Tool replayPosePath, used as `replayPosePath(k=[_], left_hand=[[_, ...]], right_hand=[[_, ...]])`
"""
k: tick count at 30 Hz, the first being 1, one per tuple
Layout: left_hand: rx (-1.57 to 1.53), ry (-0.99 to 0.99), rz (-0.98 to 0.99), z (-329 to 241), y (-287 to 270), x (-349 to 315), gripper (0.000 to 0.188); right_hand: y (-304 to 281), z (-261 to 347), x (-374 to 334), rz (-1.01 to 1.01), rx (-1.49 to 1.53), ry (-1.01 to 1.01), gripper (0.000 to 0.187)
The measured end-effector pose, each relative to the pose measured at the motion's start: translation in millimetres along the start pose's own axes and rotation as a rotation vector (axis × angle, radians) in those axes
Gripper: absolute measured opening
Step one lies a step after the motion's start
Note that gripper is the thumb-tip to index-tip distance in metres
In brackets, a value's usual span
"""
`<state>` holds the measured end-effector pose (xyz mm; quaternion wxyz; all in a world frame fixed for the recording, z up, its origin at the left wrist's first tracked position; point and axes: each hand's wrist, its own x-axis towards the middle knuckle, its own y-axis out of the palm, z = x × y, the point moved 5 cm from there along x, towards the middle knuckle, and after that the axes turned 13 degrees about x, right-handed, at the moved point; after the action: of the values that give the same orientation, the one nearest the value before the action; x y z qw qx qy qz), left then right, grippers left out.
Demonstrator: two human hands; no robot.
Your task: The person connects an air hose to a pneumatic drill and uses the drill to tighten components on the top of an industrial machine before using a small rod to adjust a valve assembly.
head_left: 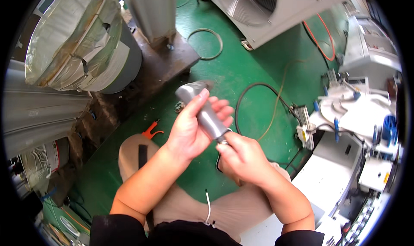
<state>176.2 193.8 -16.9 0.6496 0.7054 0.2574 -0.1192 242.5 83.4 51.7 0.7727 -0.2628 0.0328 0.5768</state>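
"Where was the smooth, silver-grey, pistol-shaped handheld device (210,120)?"

"Held up between the two hands, above the glossy green floor (258,69), with its rounded head pointing away toward the upper left."

"What were the fingers of the left hand (183,136) doing?"

"They curled loosely around the device's body, and the thumb lay along it near the head."

"And the right hand (246,159)?"

"Its thumb and fingers had hold of the narrow dark neck (221,138) at the lower end; how firmly, I couldn't tell."

"Anything close by?"

"A bright orange plastic trigger gun (151,128) lay on the floor just beyond the beige-trousered left knee (129,153), and a black flexible hose (238,105) curved to the right of the device."
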Motion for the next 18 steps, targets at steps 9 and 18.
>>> replayPosePath(k=[9, 18], left_hand=[[0.027, 0.082, 0.067, 27.6, -28.4, -35.9, 0.032], [0.081, 0.295, 0.537, -20.5, 32.1, -60.5, 0.047]], right_hand=[[-11.1, -18.1, -76.1, -0.319, 0.597, 0.068, 0.038], [-11.1, -3.5, -86.0, -0.310, 0.860, -0.018, 0.045]])
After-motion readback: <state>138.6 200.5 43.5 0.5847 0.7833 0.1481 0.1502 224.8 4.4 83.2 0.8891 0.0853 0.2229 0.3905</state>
